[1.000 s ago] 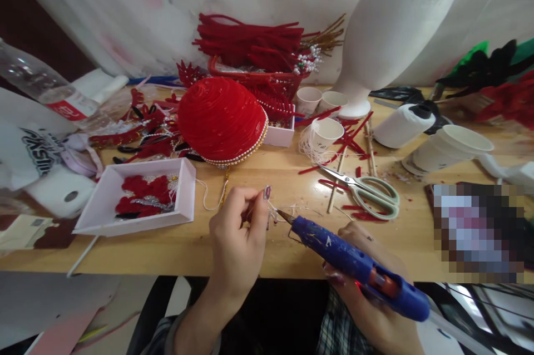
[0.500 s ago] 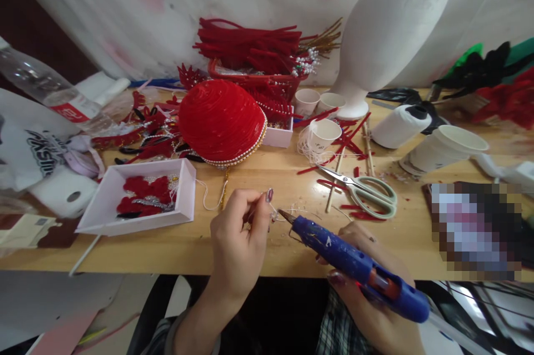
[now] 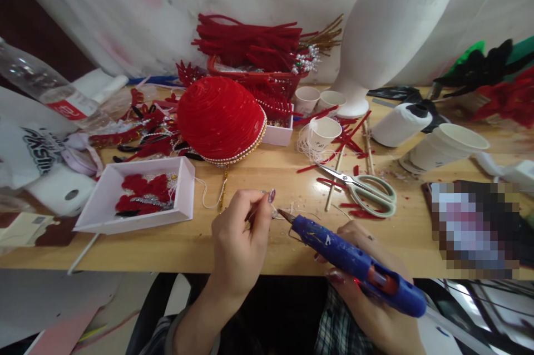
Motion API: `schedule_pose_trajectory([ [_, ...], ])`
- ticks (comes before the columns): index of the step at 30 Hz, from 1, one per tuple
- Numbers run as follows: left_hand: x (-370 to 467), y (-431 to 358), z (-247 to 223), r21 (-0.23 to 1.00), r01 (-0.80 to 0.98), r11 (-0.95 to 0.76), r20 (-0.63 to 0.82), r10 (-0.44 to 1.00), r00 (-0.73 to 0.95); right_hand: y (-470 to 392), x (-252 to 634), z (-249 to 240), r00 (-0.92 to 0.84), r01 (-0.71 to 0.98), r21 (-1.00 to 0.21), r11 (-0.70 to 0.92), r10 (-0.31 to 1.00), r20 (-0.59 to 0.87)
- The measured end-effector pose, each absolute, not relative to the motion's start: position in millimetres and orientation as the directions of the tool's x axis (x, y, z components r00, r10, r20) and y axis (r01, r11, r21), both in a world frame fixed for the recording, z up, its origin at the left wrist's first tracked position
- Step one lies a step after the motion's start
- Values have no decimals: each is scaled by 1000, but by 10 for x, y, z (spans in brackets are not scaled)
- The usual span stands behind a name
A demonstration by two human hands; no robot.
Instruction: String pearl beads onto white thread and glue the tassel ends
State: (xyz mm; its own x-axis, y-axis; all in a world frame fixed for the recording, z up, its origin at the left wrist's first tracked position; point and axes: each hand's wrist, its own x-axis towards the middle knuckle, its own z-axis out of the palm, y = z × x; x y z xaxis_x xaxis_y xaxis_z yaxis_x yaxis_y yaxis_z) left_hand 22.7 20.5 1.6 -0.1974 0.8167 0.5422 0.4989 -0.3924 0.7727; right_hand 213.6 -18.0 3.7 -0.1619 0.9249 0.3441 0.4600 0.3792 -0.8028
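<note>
My left hand [image 3: 240, 241] is closed in a pinch, thumb against forefinger, on a thin pale thread [image 3: 273, 208]. Whatever else sits inside those fingers is hidden. My right hand [image 3: 377, 324] is wrapped round a blue glue gun [image 3: 329, 246] with a clear glue stick coming out of its back end. The metal nozzle [image 3: 286, 216] points left and lies right beside the left fingertips, close to the thread; whether they touch I cannot tell. Beyond the left hand rests a red domed cap [image 3: 219, 118] edged with beads.
A white box [image 3: 137, 221] with red pieces stands at left. Green-handled scissors [image 3: 373, 195] lie beyond the right hand, near paper cups [image 3: 325, 131] and a white thread spool [image 3: 398, 126]. Behind are a white foam head [image 3: 387, 26] and a red basket [image 3: 258, 75] of red stems.
Both hands and the glue gun have stayed almost where they were, the nozzle still by the left fingertips. The view has tilted very slightly.
</note>
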Motion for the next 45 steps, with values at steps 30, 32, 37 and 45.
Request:
schedule_pose_trajectory([
  [30, 237, 194, 10, 823, 442, -358, 486, 846, -218, -187, 2121, 64, -127, 453, -816, 359, 932, 339],
  [32, 235, 190, 8, 818, 431, -380, 493, 850, -187, -183, 2123, 77, -134, 446, -827, 342, 939, 316],
  [37, 204, 206, 30, 829, 383, -408, 472, 877, -88, -178, 2199, 126, -132, 399, -866, 300, 954, 270],
  [45, 15, 261, 117, 945, 132, -298, 309, 948, -75, -289, 2508, -3, 5, 200, -962, 185, 982, 190],
])
